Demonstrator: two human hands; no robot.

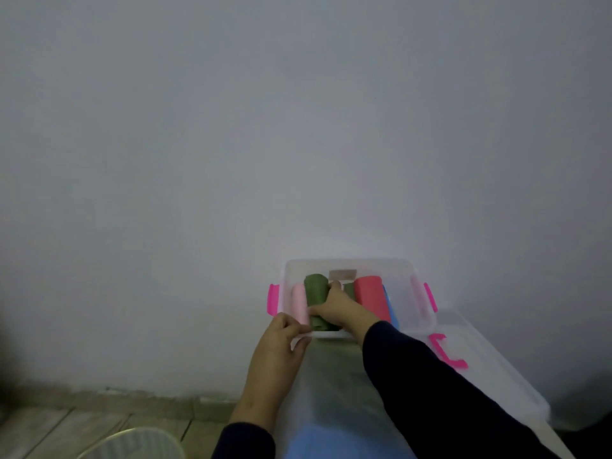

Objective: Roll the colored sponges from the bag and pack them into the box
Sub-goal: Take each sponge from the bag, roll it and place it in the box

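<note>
A clear plastic box (419,294) with pink latches stands against the wall. Inside lie rolled sponges side by side: a pale pink one (299,301), a green one (316,291), a red one (371,298) and a blue one (390,308) at the right. My right hand (336,309) reaches into the box and grips the green roll. My left hand (280,346) holds the box's near left rim, fingers curled over the edge. Part of another green roll (349,289) shows behind my right hand.
The box sits on a larger translucent lidded container (496,385) with a pink latch (445,351); green and blue shapes show through its lid. A white ribbed basket (132,443) stands at the lower left on a tiled floor. A bare grey wall fills the background.
</note>
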